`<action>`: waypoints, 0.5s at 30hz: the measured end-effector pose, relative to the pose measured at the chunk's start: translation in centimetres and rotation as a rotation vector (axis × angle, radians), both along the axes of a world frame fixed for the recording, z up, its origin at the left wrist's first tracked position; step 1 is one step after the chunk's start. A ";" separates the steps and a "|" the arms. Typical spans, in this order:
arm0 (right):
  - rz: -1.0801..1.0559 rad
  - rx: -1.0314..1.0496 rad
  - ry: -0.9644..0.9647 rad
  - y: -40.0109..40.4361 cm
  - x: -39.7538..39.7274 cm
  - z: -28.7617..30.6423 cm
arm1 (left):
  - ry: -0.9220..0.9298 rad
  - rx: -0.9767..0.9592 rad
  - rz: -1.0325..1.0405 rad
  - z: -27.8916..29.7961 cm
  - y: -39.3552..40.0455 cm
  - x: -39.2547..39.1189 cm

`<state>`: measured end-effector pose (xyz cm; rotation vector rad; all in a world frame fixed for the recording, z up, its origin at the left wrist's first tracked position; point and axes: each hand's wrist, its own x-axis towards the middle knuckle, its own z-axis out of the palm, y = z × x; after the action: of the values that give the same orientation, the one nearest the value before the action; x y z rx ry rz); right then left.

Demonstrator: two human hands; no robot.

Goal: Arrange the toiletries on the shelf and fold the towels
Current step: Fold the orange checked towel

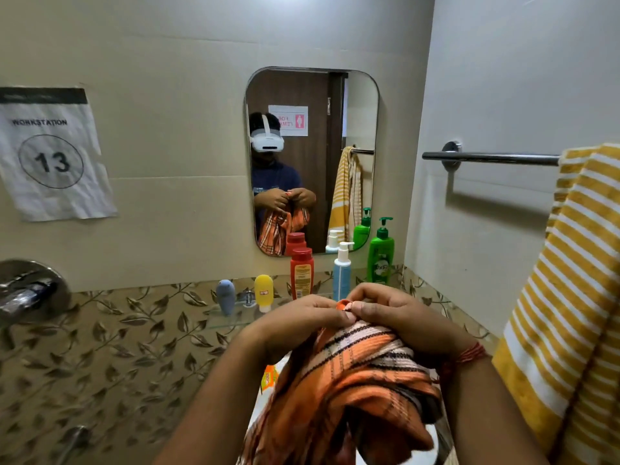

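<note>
An orange checked towel [362,370] hangs in front of me, bunched and draping down. My left hand [302,322] and my right hand [399,317] meet at its top edge, each pinching a corner of the cloth between thumb and fingers. Behind my hands, a glass shelf [231,318] carries a grey tube [225,296], a yellow tube [263,293], a red bottle [302,271], a blue pump bottle [342,270] and a green pump bottle [380,253]. A yellow striped towel [570,280] hangs over the rail at the right.
A mirror [312,95] on the wall reflects a person wearing a headset and holding the towel. The steel towel rail [486,158] crosses the right wall. A chrome tap [27,293] juts out at the left. A paper sign [50,152] reads workstation 13.
</note>
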<state>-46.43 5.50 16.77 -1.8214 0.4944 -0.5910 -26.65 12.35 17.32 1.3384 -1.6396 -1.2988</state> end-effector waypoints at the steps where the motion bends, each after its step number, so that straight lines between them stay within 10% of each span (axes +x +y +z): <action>1: 0.031 -0.008 0.036 0.0 0.0 0.2 | -0.001 0.014 -0.023 -0.2 0.2 0.4; 15: 0.047 0.049 0.283 -4.7 3.6 2.4 | 0.030 -0.346 0.183 -3.2 -4.4 4.5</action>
<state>-42.83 0.83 19.13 -1.8733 0.6475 -0.2867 -22.15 7.94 14.10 1.2165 -1.5927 -0.8777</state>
